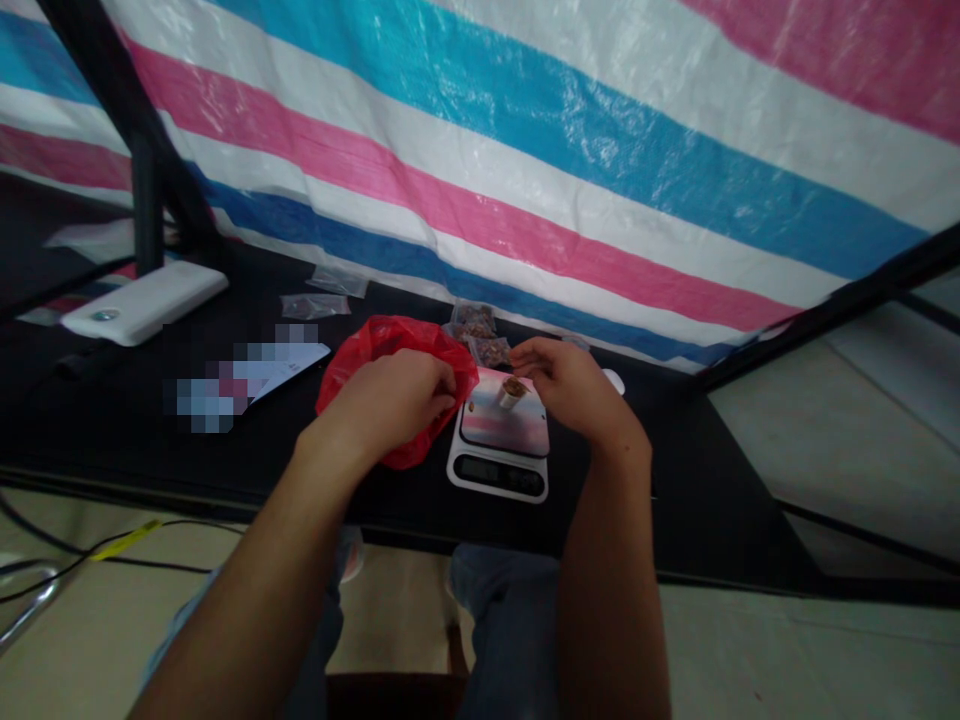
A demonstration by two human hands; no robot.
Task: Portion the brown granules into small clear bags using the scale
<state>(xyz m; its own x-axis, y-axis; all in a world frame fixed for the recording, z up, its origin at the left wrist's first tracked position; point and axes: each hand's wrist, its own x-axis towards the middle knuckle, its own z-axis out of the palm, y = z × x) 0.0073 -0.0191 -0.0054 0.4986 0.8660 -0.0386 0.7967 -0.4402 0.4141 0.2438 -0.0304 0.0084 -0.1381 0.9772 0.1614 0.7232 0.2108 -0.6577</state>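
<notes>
A small cylindrical cup (512,396) stands on the platform (487,430) of a white digital scale (454,466). Its wall is pale, and coarse brown bits fill its mouth. The platform is glossy, pink and whitish; the dark display (495,475) faces the front edge of the black bench (675,500). Over the scale's right edge the right hand (574,390) hangs beside the cup, fingers loosely bent; I cannot tell whether they pinch anything. At the scale's left edge, the left hand (401,395) curls over a crumpled red plastic bag (356,350), its grip unclear. Clear pouches (489,350) of brown bits lie toward the bench's rear edge.
</notes>
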